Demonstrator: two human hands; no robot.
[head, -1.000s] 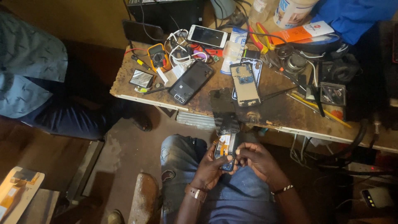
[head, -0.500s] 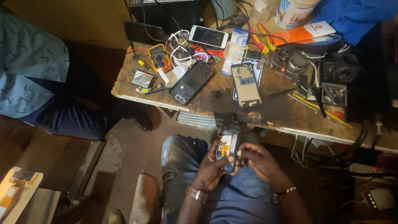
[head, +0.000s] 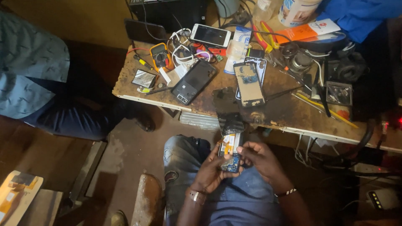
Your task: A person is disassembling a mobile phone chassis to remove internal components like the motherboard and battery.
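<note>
Surface: worn wooden desk point(head: 289, 115), top stained dark, pale front edge, crowded with parts and tools. Room dim; bare brownish floor point(head: 134, 155) below, yellowish wall at upper left. A second person's leg in dark trousers point(head: 71, 119) is seated left of the desk.

Object in hand: opened phone point(head: 230, 151), back cover off, held over the lap in jeans, just below the desk edge. Yellow-orange patch visible at its upper interior, bluish circuit board at the lower end. Left hand point(head: 211, 171) fingers wrapped around its left side, grasping it; right hand point(head: 261, 161) fingers pinched at its right edge, touching the body.

On desk: black phone point(head: 194, 81) lying diagonally; another opened phone point(head: 249, 83) showing its board; white phone point(head: 210, 35) face up near the back. Yellow multimeter point(head: 161, 56) at left. Flat orange package point(head: 307, 31) at upper right, beside a white cylindrical container point(head: 297, 10) with a printed label. Blue cloth point(head: 360, 16) in the far right corner.
</note>
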